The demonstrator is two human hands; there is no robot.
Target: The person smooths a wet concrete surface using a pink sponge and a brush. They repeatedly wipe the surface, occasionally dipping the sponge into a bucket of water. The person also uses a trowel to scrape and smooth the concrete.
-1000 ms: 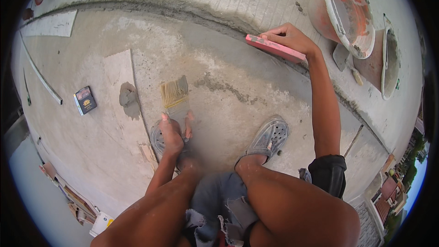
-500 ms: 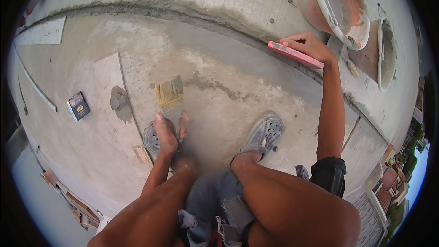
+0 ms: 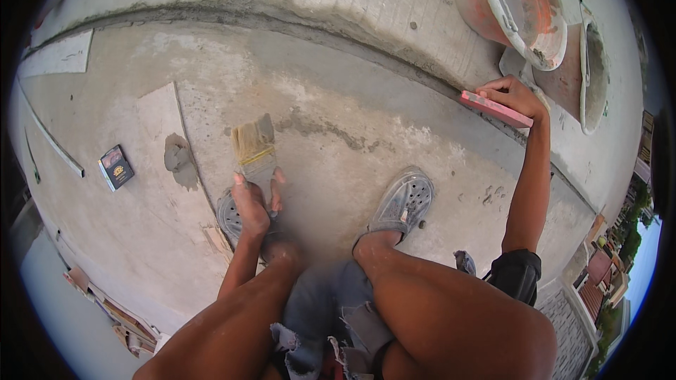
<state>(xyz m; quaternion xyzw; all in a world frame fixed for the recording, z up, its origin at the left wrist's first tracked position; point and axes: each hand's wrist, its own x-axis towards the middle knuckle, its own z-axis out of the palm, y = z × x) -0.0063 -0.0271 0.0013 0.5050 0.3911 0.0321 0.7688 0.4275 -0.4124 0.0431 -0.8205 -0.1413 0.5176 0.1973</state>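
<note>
My right hand [image 3: 517, 100] is wrapped round the top of a pink hand float [image 3: 496, 110], whose flat face rests at the wet cement strip [image 3: 366, 70] along the groove. Smears of grey mortar mark the float. Lower left, between my feet and the board, my left hand [image 3: 253, 200] grips a wide brush [image 3: 255, 146] by its handle. Its pale bristles point away from me and carry grey cement at one corner. Most of the brush handle is hidden by my fingers.
Two mortar-stained buckets, an orange one [image 3: 486, 17] and a brown one [image 3: 561, 81], stand at the far right. A thin board [image 3: 163, 109] with a mortar blob [image 3: 180, 158] lies left, beside a small dark box [image 3: 116, 167]. My grey clogs [image 3: 408, 200] are on the slab.
My right hand has slid the pink float to the right and slightly nearer along the cement strip. My left hand keeps the brush in about the same place.
</note>
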